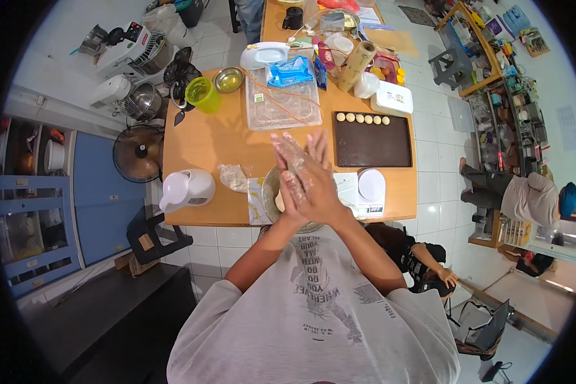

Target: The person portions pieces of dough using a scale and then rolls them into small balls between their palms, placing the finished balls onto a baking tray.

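Pressing palm to palm, fingers extended, the left hand (290, 203) and right hand (318, 189) met over the bowl (268, 187); anything between them couldn't be seen. Dough (280, 202) sat inside, near the table's (232, 142) front edge. Bare wood opened far left; the tray (372, 144) lined the right edge, tiled floor (429, 173) beyond.

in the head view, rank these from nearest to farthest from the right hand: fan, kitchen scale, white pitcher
From the right hand:
1. Kitchen scale: just to its right
2. White pitcher: left, near the table's corner
3. Fan: far left, beyond the table
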{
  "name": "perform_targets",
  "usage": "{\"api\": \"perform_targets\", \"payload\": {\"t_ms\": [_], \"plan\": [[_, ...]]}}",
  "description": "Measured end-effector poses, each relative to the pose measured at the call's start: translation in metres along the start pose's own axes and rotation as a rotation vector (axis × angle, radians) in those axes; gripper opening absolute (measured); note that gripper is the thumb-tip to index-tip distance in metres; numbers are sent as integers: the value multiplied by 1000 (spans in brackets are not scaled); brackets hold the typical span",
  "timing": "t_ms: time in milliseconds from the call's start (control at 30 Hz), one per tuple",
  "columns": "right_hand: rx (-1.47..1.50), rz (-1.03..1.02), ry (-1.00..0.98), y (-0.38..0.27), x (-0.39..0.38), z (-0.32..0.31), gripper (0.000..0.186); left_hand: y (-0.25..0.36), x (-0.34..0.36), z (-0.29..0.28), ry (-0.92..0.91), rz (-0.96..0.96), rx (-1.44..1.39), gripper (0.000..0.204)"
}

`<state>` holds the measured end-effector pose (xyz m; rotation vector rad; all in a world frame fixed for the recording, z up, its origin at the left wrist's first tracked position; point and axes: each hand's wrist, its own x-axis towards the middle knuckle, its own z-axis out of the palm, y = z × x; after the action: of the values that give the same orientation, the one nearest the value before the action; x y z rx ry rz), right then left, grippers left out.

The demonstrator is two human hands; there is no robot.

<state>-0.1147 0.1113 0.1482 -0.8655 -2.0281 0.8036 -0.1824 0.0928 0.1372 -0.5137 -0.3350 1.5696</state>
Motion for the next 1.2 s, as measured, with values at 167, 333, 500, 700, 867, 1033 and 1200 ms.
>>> {"api": "perform_targets", "payload": {"t_ms": [167,333,500,700,867,1033,1200], "plan": [[-65,-87,13,9,2,0,53,26,8,15,-44,-128,887,106],[57,-38,17,15,0,3,52,30,16,13,-68,-102,863,108],[57,-2,53,-2,3,9,53,27,13,3,0,-90,897,107],[-59,-118,-19,7,-1,1,57,23,17,8,-75,-121,795,100],[-128,-82,47,-5,12,-22,56,7,7,10,-91,-137,970,95],[-89,-130,5,-7,8,-15,61,22,22,-19,-338,-293,284,93],[-156,10,137,-4,1,-24,62,-16,4,15,-92,-196,576,95]]}}
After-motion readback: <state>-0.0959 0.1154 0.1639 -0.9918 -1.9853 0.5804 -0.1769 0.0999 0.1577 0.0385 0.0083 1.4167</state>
